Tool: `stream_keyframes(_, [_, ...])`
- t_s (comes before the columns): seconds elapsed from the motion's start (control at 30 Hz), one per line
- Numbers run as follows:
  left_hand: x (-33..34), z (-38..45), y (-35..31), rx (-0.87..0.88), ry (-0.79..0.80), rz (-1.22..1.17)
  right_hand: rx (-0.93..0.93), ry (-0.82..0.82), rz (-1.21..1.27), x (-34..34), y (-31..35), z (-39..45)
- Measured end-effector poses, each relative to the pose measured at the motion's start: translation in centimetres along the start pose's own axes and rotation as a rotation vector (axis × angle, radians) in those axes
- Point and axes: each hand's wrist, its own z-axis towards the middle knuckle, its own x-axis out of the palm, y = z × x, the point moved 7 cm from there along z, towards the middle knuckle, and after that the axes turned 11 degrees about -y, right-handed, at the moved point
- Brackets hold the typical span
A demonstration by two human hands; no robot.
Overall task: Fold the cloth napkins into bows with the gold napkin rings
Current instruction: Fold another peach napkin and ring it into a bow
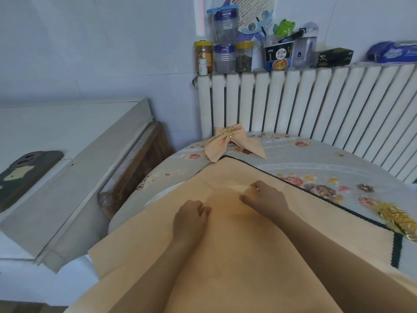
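Floral table [316, 163]: finished bow [232, 141] far; both hands [189, 220] [264, 197] pinch napkin [225, 245]; rings [399, 218] right.

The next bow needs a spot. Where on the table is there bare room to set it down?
Free: the floral tablecloth between the finished bow, the radiator and the gold rings. Also a strip left of the napkin near the table's edge. Crowded: the middle, under the napkin and both hands, left and right.

On the radiator's top, the blue instant-noodle tub [279, 58] carries large Chinese characters, too blurred to read with certainty. The blue tissue pack [393, 52] and the wall poster [252, 15] bear print, all illegible.
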Motion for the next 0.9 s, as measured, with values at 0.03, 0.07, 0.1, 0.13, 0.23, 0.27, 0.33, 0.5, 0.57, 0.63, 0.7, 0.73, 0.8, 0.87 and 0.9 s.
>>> stream_keyframes(0.03, [0.0, 0.2, -0.1, 0.027, -0.026, 0.038, 0.027, 0.03, -0.019, 0.5, -0.8, 0.3])
stream_keyframes(0.07, [0.2, 0.6, -0.1, 0.059, -0.057, 0.079, 0.037, 0.022, -0.036, 1.0, -1.6, 0.8])
stream_keyframes(0.1, [0.3, 0.8, -0.2, 0.077, -0.084, 0.111, 0.037, -0.014, -0.049, 1.2, -2.0, 1.0])
stream_keyframes(0.13, [0.5, 1.1, -0.3, 0.091, -0.104, 0.13, 0.029, -0.061, -0.063, 1.4, -2.3, 1.3])
stream_keyframes(0.23, [1.3, 1.9, -0.7, 0.1, -0.096, 0.149, -0.026, -0.158, -0.097, 2.0, -2.4, 1.8])
stream_keyframes(0.27, [1.7, 2.3, -0.9, 0.106, -0.076, 0.152, -0.04, -0.173, -0.097, 2.3, -2.3, 2.0])
stream_keyframes(0.33, [2.3, 3.0, -1.1, 0.085, -0.021, 0.133, -0.057, -0.186, -0.079, 2.7, -1.8, 2.3])
stream_keyframes(0.5, [3.6, 4.8, -1.2, -0.188, 0.173, -0.102, -0.041, -0.143, 0.028, 3.4, -1.6, 3.1])
stream_keyframes(0.57, [4.2, 5.5, -1.5, -0.245, 0.217, -0.192, 0.011, -0.098, 0.152, 3.6, -1.9, 3.7])
stream_keyframes(0.63, [4.7, 6.2, -1.8, -0.282, 0.224, -0.309, 0.086, -0.038, 0.293, 3.9, -2.1, 4.2])
stream_keyframes(0.7, [4.8, 6.9, -1.8, -0.304, 0.22, -0.392, 0.114, -0.007, 0.36, 3.8, -2.0, 4.6])
stream_keyframes(0.73, [5.0, 7.1, -1.7, -0.313, 0.228, -0.411, 0.122, 0.001, 0.379, 3.8, -2.1, 4.9])
stream_keyframes(0.8, [5.1, 7.3, -1.3, -0.328, 0.251, -0.416, 0.155, 0.023, 0.431, 3.6, -2.1, 5.3])
stream_keyframes(0.87, [5.2, 7.3, -1.0, -0.344, 0.266, -0.436, 0.19, 0.04, 0.441, 3.7, -2.4, 5.7])
stream_keyframes(0.9, [5.2, 7.3, -0.9, -0.354, 0.271, -0.448, 0.205, 0.046, 0.427, 3.8, -2.5, 5.8])
